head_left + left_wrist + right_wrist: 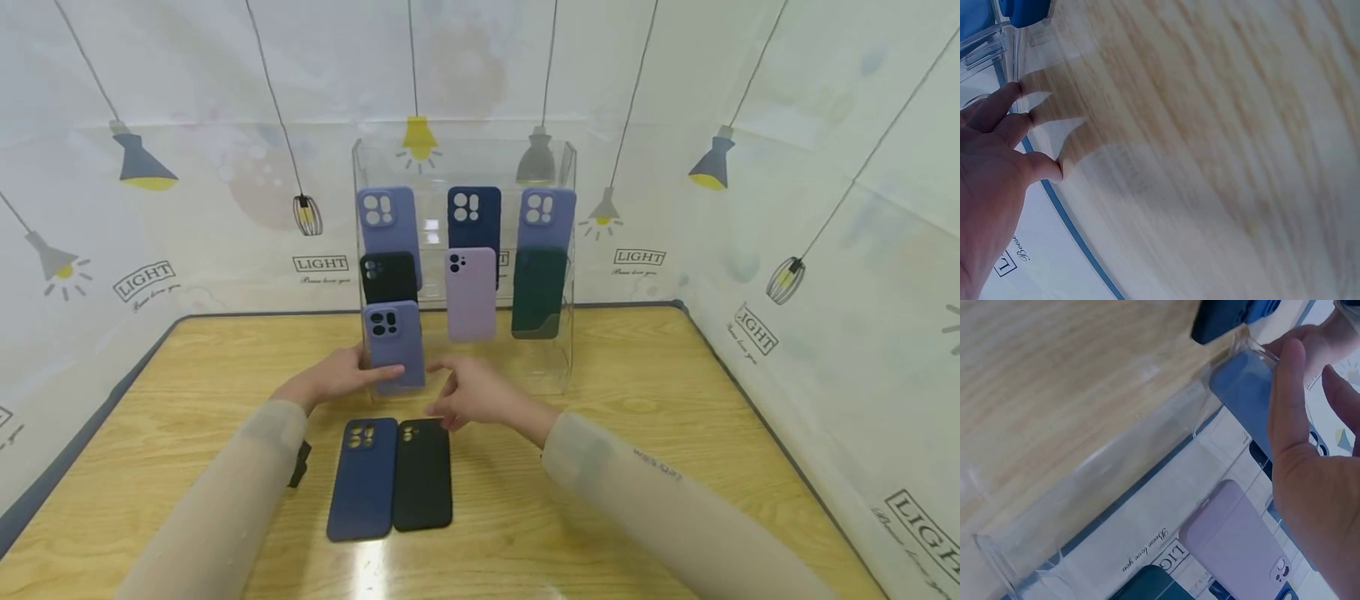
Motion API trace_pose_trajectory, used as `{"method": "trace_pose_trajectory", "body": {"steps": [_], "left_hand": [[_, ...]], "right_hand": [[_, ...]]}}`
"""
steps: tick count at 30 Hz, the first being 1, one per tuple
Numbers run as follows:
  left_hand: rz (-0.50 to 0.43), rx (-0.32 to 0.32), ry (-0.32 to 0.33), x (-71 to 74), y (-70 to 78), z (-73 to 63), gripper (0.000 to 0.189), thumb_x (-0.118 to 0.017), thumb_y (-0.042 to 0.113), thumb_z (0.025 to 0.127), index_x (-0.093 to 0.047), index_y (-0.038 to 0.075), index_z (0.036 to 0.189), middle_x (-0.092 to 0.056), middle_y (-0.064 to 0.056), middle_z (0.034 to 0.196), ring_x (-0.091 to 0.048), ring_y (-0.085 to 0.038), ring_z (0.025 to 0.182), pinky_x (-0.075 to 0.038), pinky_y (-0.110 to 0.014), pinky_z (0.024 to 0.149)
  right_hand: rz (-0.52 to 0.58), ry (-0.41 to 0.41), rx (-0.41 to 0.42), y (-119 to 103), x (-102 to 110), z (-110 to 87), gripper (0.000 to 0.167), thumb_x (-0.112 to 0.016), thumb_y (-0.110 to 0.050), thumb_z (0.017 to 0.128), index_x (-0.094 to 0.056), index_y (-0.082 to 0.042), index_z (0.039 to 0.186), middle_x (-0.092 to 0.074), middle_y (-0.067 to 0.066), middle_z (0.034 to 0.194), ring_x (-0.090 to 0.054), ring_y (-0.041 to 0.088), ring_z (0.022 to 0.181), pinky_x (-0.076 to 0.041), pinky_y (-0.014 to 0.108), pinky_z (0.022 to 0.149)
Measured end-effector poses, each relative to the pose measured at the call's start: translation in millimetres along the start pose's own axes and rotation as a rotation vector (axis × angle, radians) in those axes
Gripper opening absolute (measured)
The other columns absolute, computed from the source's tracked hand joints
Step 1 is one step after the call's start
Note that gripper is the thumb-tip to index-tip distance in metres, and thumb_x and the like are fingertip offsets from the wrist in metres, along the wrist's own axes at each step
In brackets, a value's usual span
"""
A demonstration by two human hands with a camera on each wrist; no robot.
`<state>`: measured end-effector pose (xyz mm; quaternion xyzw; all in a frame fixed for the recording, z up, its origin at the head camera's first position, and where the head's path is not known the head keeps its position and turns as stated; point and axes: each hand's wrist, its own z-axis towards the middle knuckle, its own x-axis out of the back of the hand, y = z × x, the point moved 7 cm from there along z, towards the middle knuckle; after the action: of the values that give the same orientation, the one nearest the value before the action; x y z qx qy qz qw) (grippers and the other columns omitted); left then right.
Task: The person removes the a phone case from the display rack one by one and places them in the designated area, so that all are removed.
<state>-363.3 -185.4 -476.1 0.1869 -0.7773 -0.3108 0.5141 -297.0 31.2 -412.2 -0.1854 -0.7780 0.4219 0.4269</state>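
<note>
A periwinkle phone case [397,346] stands in the lowest tier of the clear display stand [465,150], on its left side. My left hand [341,375] grips it at the lower left, thumb across its front and the other fingers partly hidden behind. In the left wrist view the fingers of the left hand [997,144] reach towards the clear plastic. Just right of that case, my right hand [480,392] holds nothing, index finger pointing towards it. In the right wrist view, the right hand's fingers [1289,400] overlap the periwinkle case [1241,390].
On the table in front lie a navy phone case [362,479] and a black phone case [423,475], side by side. Higher tiers hold a pink case [471,296], a dark green case [538,292], another black case [390,277], and a row of blue ones at the top.
</note>
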Motion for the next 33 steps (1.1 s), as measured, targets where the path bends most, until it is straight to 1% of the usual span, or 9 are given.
{"method": "trace_pose_trajectory", "body": {"steps": [1,5,8,13,20,24,27,30,33], "left_hand": [[-0.003,-0.002,0.000,0.0,0.2,0.3,0.110,-0.064,0.083,0.088,-0.036,0.008,0.164,-0.057,-0.022,0.157,-0.055,-0.042,0.146,-0.045,-0.061,0.120],[-0.009,-0.008,-0.002,0.2,-0.1,1.2,0.108,-0.064,0.082,0.088,-0.037,0.009,0.163,-0.057,-0.021,0.157,-0.055,-0.041,0.145,-0.045,-0.061,0.120],[-0.007,-0.011,-0.006,0.1,-0.4,1.6,0.107,-0.064,0.081,0.089,-0.037,0.009,0.163,-0.057,-0.021,0.156,-0.056,-0.041,0.145,-0.046,-0.061,0.119],[-0.006,-0.013,-0.007,0.2,-0.6,2.0,0.108,-0.064,0.081,0.089,-0.035,0.009,0.164,-0.056,-0.022,0.157,-0.056,-0.042,0.145,-0.046,-0.061,0.119],[-0.013,-0.018,-0.007,-0.8,-1.5,3.1,0.107,-0.064,0.081,0.090,-0.034,0.010,0.165,-0.058,-0.021,0.156,-0.056,-0.042,0.144,-0.047,-0.061,0.118],[-0.017,-0.015,-0.009,-1.5,-1.8,3.3,0.107,-0.064,0.081,0.090,-0.033,0.011,0.166,-0.057,-0.022,0.157,-0.056,-0.042,0.145,-0.047,-0.061,0.118],[-0.015,-0.005,-0.012,-1.5,-2.2,3.4,0.110,-0.063,0.082,0.089,-0.032,0.010,0.166,-0.056,-0.022,0.158,-0.055,-0.043,0.145,-0.047,-0.062,0.118],[-0.012,0.003,-0.018,-1.3,-2.1,3.1,0.113,-0.063,0.084,0.088,-0.029,0.010,0.167,-0.054,-0.023,0.160,-0.053,-0.043,0.147,-0.046,-0.062,0.118],[-0.019,0.009,-0.020,-1.3,-1.5,2.2,0.114,-0.063,0.084,0.088,-0.028,0.010,0.168,-0.052,-0.022,0.161,-0.052,-0.043,0.148,-0.044,-0.063,0.120]], "right_hand": [[-0.006,0.013,0.008,-3,2,1.1,0.070,-0.081,-0.010,0.095,-0.048,-0.006,0.158,-0.075,0.011,0.093,-0.080,0.031,0.079,-0.068,0.048,0.079],[-0.010,0.041,0.049,-13,10,6.4,0.072,-0.081,-0.010,0.095,-0.048,-0.009,0.159,-0.075,0.013,0.097,-0.080,0.039,0.089,-0.068,0.048,0.080],[-0.017,0.052,0.057,-19,14,11.4,0.074,-0.081,-0.010,0.096,-0.047,-0.014,0.161,-0.074,0.012,0.099,-0.079,0.042,0.095,-0.068,0.050,0.083],[-0.044,0.087,0.069,-30,23,18.8,0.079,-0.082,-0.011,0.095,-0.042,-0.020,0.163,-0.075,0.011,0.100,-0.080,0.037,0.092,-0.068,0.047,0.084],[-0.061,0.138,0.083,-40,33,26.4,0.082,-0.081,-0.010,0.096,-0.039,-0.024,0.165,-0.075,0.012,0.109,-0.080,0.031,0.093,-0.068,0.036,0.079],[-0.073,0.163,0.086,-44,37,29.4,0.085,-0.081,-0.010,0.095,-0.036,-0.028,0.165,-0.072,0.011,0.113,-0.078,0.023,0.087,-0.068,0.037,0.079],[-0.100,0.175,0.093,-47,39,29.7,0.085,-0.081,-0.011,0.096,-0.036,-0.030,0.165,-0.071,0.010,0.113,-0.078,0.024,0.087,-0.067,0.034,0.076],[-0.135,0.182,0.099,-49,41,29.7,0.085,-0.081,-0.011,0.096,-0.035,-0.032,0.165,-0.069,0.009,0.111,-0.079,0.027,0.092,-0.065,0.030,0.073],[-0.175,0.181,0.098,-50,42,30.1,0.086,-0.080,-0.013,0.097,-0.034,-0.033,0.166,-0.069,0.009,0.114,-0.078,0.027,0.092,-0.064,0.030,0.073]]}}
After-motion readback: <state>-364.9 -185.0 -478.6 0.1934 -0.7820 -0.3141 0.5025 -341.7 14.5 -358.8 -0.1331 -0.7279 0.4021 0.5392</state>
